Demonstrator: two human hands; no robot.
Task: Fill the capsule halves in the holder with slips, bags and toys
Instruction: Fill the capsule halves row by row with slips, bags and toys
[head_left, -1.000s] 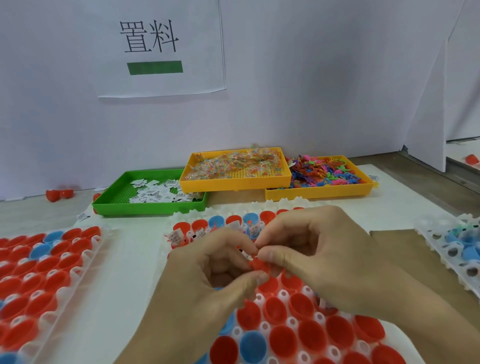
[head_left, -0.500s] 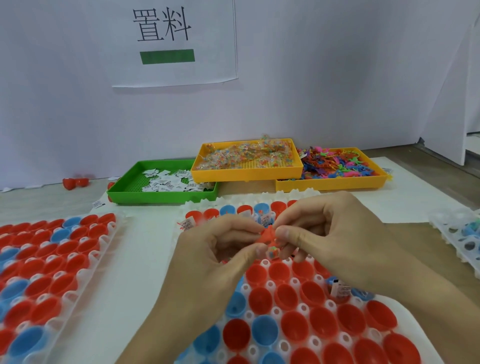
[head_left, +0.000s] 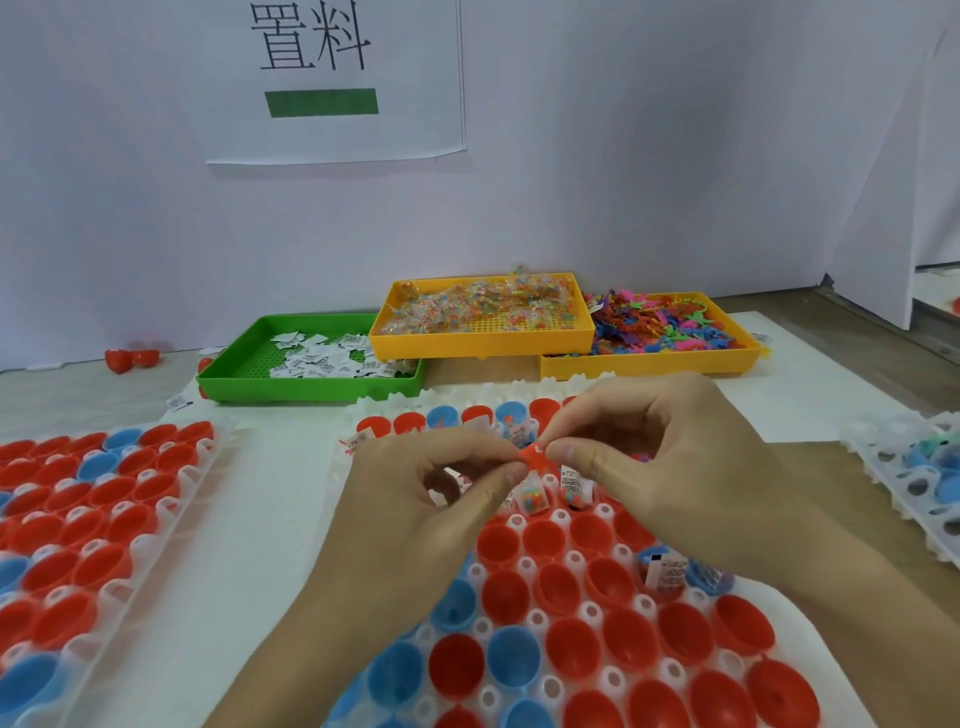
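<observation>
A white holder (head_left: 589, 613) in front of me carries red and blue capsule halves. Its far rows hold slips and bead bags; the near halves look empty. Above the holder's middle, my left hand (head_left: 415, 499) and my right hand (head_left: 660, 457) meet, and both pinch one small orange toy (head_left: 535, 457) between thumb and fingertips. The green tray (head_left: 234, 371) of paper slips, the yellow tray (head_left: 483, 340) of bead bags and a second yellow tray (head_left: 649, 366) of coloured toys stand behind the holder.
Another holder (head_left: 98, 519) of red and blue halves lies at the left. A third white holder (head_left: 914, 478) with a few blue halves sits at the right edge. Loose red halves (head_left: 130, 358) rest by the back wall, under a paper sign (head_left: 332, 78).
The view has tilted so the holder shows lower in frame. Both hands have lifted the orange toy slightly off the capsule rows and keep pinching it together.
</observation>
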